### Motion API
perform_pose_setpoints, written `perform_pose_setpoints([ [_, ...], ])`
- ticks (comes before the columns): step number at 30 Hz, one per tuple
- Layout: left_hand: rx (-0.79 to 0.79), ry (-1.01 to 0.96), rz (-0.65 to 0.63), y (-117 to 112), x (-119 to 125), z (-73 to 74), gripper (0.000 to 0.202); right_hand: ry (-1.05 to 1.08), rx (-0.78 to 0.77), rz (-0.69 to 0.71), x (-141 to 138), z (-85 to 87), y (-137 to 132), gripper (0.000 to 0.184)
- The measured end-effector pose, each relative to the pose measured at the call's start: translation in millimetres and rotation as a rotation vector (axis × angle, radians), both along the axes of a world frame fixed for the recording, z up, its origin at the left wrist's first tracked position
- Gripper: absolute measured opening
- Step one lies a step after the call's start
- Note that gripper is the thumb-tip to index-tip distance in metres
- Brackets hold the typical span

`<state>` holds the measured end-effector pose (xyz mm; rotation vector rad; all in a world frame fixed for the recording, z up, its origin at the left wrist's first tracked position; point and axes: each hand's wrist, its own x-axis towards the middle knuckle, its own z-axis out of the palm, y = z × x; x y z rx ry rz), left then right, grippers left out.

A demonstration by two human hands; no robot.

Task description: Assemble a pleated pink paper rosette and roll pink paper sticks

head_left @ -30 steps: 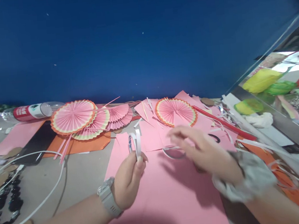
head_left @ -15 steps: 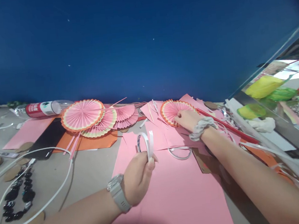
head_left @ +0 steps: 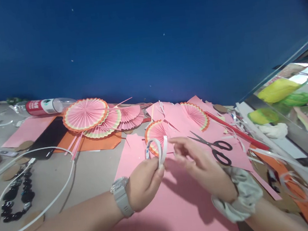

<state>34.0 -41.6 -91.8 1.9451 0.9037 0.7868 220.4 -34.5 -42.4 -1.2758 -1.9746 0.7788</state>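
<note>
The left hand (head_left: 144, 184) is clamped on the tape roll (head_left: 160, 152); a white strip (head_left: 165, 144) stands upright there, just left of the right hand (head_left: 203, 169), whose fingers are apart.

On my feed: wall (head_left: 135, 40) deep blue with a few pale specks. Tape roll (head_left: 159, 151) white, blue print on its inner face. Paper sheet (head_left: 187, 218) plain pink. Pleated fan (head_left: 155, 129) behind the roll: pink, pale-yellow band, orange edge; I read the same on the right-hand fan (head_left: 196, 114). Round fan (head_left: 86, 114) at left: pink radial pleats, orange rim. Scissors (head_left: 211, 145): black handles, grey blades. Strap watch (head_left: 121, 198) grey. Scrunchie (head_left: 238, 195) mottled pale grey-green. Phone (head_left: 50, 139) black, bead bracelet (head_left: 27, 196) mostly black. Bottle label (head_left: 39, 106) red and white.
</note>
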Motion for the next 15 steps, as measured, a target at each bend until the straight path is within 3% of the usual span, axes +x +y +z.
perform_pose_setpoints([
  [5, 0.045, 0.028, -0.121, 0.6, 0.6, -1.6, 0.027, 0.05, 0.097, 0.047, -10.0, -11.5, -20.1, 0.006],
  [9, 0.031, 0.009, -0.115, 0.1, 0.2, -1.5, 0.028, 0.036, 0.203, 0.076, -11.1, -13.9, -23.2, 0.013],
  [15, -0.036, -0.113, -0.113, -2.2, -4.2, -4.1, 0.026, -0.333, 0.731, 0.212, -10.3, -9.9, -27.4, 0.018],
])
